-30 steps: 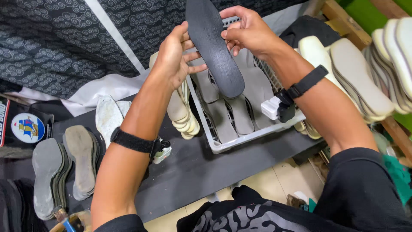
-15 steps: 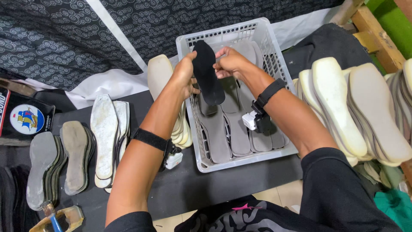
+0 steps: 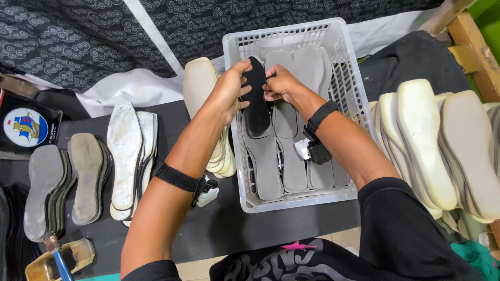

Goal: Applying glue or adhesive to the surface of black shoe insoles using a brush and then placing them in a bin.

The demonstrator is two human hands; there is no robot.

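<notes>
Hands over the crate now — my left hand [image 3: 229, 91] grips the near-left edge of the black insole [image 3: 257, 99], thumb and fingers pinched on it, while my right hand [image 3: 280, 83] pinches the opposite edge near the top. The insole sits lengthwise over the white plastic basket [image 3: 341, 62], its lower end touching the grey insoles [image 3: 291, 156] that stand packed in rows inside. I've got a black band on each wrist, each with a small white device hanging off it. Just left of the basket, a stack of pale cream soles [image 3: 200, 86] leans under my left forearm. Further left on the dark table [image 3: 224, 224] — two whitish worn soles [image 3: 125, 151], then a few greyish-brown ones [image 3: 86, 177] lying flat, well apart from the basket. On my right, a thick fan of cream soles [image 3: 422, 140] is propped on edge, close to the basket's side. Down at the bottom left corner, a brush with a blue handle [image 3: 60, 263] rests in a small wooden holder. Patterned black cloth [image 3: 78, 36] hangs behind everything.
</notes>
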